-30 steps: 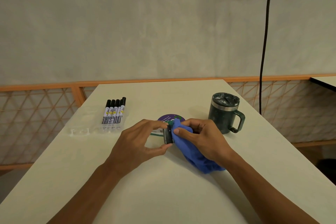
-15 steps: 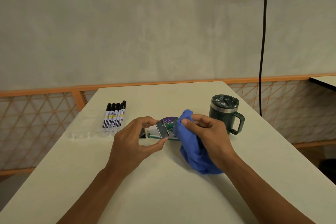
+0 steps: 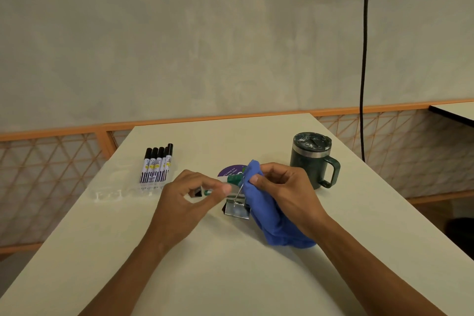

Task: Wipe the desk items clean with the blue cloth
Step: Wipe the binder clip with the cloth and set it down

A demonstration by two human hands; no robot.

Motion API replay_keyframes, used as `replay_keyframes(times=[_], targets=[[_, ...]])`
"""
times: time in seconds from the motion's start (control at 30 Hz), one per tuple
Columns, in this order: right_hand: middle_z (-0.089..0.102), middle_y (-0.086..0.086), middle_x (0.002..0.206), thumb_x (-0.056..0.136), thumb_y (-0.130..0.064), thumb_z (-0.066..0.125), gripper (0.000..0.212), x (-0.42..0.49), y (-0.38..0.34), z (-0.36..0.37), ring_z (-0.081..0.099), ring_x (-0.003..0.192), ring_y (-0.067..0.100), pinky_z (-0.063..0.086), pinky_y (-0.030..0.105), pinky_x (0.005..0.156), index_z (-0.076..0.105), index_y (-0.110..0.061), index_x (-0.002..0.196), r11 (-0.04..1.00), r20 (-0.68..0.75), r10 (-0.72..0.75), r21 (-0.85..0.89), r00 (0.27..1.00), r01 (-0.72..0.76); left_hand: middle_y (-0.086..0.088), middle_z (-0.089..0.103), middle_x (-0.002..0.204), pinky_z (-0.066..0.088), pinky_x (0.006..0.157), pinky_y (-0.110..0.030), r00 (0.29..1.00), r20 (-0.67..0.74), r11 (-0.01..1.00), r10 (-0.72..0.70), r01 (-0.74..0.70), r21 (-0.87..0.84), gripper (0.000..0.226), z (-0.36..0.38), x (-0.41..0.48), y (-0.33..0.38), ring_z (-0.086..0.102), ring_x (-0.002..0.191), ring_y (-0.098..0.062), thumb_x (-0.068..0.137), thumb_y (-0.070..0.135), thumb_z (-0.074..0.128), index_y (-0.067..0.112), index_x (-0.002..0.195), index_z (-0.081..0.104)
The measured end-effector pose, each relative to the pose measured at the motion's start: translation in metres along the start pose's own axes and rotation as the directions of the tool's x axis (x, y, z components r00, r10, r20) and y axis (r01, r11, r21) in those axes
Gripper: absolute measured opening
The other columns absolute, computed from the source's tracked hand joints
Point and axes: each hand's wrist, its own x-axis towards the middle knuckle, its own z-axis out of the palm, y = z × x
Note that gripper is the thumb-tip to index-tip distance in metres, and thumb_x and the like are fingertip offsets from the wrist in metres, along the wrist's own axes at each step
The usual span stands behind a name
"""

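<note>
Markers [image 3: 157,165]: on table [image 3: 230,277], far left.
Mug [image 3: 311,159]: far right.
Disc [image 3: 230,170]: between markers and mug.
Cloth [image 3: 272,215]: centre, touching stapler [image 3: 236,209] on its right.

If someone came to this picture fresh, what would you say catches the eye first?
The bright blue cloth in the middle of the pale table stands out first. It is bunched in the right hand and pressed against a small green and silver item, perhaps a stapler, that the left hand pinches. Next come the dark green mug to the right behind the hands and the row of black-capped markers at the back left.
</note>
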Motion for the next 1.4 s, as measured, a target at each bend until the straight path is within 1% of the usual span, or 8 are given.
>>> replay_keyframes(times=[0.33, 0.57, 0.7, 0.87, 1.0, 1.07, 1.23, 1.4], targets=[[0.081, 0.01, 0.095, 0.096, -0.026, 0.08, 0.014, -0.001, 0.004, 0.008, 0.075, 0.098, 0.038, 0.059, 0.054, 0.095, 0.083, -0.013, 0.096, 0.997, 0.063, 0.021, -0.07, 0.998, -0.016, 0.008, 0.077, 0.093, 0.041, 0.086, -0.013, 0.975, 0.219, 0.998, -0.041, 0.051, -0.036, 0.004, -0.004, 0.003, 0.0, 0.057, 0.101, -0.015, 0.085, 0.037, 0.085, 0.033, 0.088, 0.085], [0.08, 0.011, 0.095, 0.096, -0.027, 0.079, 0.014, -0.003, 0.005, 0.012, 0.074, 0.089, 0.027, 0.059, 0.049, 0.093, 0.082, -0.013, 0.095, 0.998, 0.074, 0.042, -0.046, 0.996, -0.038, -0.003, 0.065, 0.092, 0.051, 0.103, -0.045, 0.946, 0.3, 0.992, -0.122, 0.128, 0.002, 0.028, -0.002, 0.001, -0.008, 0.054, 0.094, -0.017, 0.081, 0.057, 0.082, 0.031, 0.092, 0.083], [0.08, 0.013, 0.097, 0.096, -0.027, 0.079, 0.015, -0.001, -0.002, 0.006, 0.072, 0.087, 0.019, 0.057, 0.041, 0.087, 0.082, -0.012, 0.096, 0.999, 0.028, 0.049, 0.009, 0.998, -0.05, -0.007, 0.058, 0.09, 0.049, 0.088, -0.038, 0.969, 0.217, 0.993, -0.115, 0.117, 0.001, 0.016, -0.003, 0.003, -0.011, 0.053, 0.086, -0.021, 0.084, 0.04, 0.089, 0.027, 0.091, 0.082], [0.081, 0.007, 0.105, 0.1, -0.033, 0.072, 0.021, 0.0, -0.004, -0.008, 0.076, 0.104, 0.03, 0.06, 0.042, 0.096, 0.083, -0.016, 0.106, 0.991, 0.041, 0.098, 0.084, 0.994, -0.101, 0.002, 0.067, 0.09, 0.043, 0.074, -0.02, 0.999, 0.004, 0.998, -0.04, 0.04, -0.056, 0.011, -0.019, 0.011, -0.008, 0.047, 0.078, -0.017, 0.088, 0.036, 0.078, 0.025, 0.088, 0.079], [0.08, -0.005, 0.102, 0.103, -0.047, 0.066, 0.032, -0.005, 0.003, 0.006, 0.07, 0.09, 0.008, 0.056, 0.025, 0.086, 0.082, -0.021, 0.11, 0.981, 0.146, 0.191, 0.0, 0.971, -0.193, 0.005, 0.071, 0.102, 0.041, 0.07, -0.017, 0.99, -0.133, 0.998, 0.038, -0.044, -0.041, 0.009, -0.016, 0.011, 0.003, 0.048, 0.077, -0.019, 0.092, 0.03, 0.075, 0.021, 0.093, 0.076], [0.079, -0.003, 0.102, 0.107, -0.043, 0.061, 0.03, -0.007, 0.006, 0.012, 0.067, 0.089, 0.006, 0.052, 0.023, 0.085, 0.081, -0.021, 0.113, 0.978, 0.19, 0.205, -0.007, 0.96, -0.208, 0.005, 0.07, 0.103, 0.041, 0.069, -0.017, 0.986, -0.149, 0.996, 0.076, -0.083, -0.043, 0.007, -0.01, 0.01, 0.009, 0.05, 0.077, -0.019, 0.093, 0.027, 0.075, 0.021, 0.093, 0.074], [0.073, 0.019, 0.129, 0.108, -0.031, 0.062, 0.028, -0.004, 0.008, 0.018, 0.07, 0.108, 0.025, 0.055, 0.036, 0.095, 0.075, -0.02, 0.13, 0.887, 0.29, 0.252, 0.312, 0.923, -0.34, 0.005, 0.071, 0.107, 0.044, 0.068, -0.019, 0.987, -0.145, 0.993, 0.066, -0.08, -0.09, 0.007, -0.002, 0.008, 0.013, 0.052, 0.077, -0.02, 0.093, 0.028, 0.076, 0.022, 0.096, 0.076], [0.074, 0.014, 0.129, 0.101, -0.028, 0.07, 0.035, -0.004, 0.008, 0.02, 0.071, 0.105, 0.024, 0.058, 0.033, 0.089, 0.071, -0.022, 0.136, 0.812, 0.331, 0.27, 0.425, 0.904, -0.399, 0.007, 0.07, 0.105, 0.043, 0.068, -0.017, 0.989, -0.144, 0.995, 0.027, -0.041, -0.095, 0.01, -0.001, 0.007, 0.012, 0.052, 0.075, -0.016, 0.093, 0.029, 0.075, 0.021, 0.1, 0.077]])
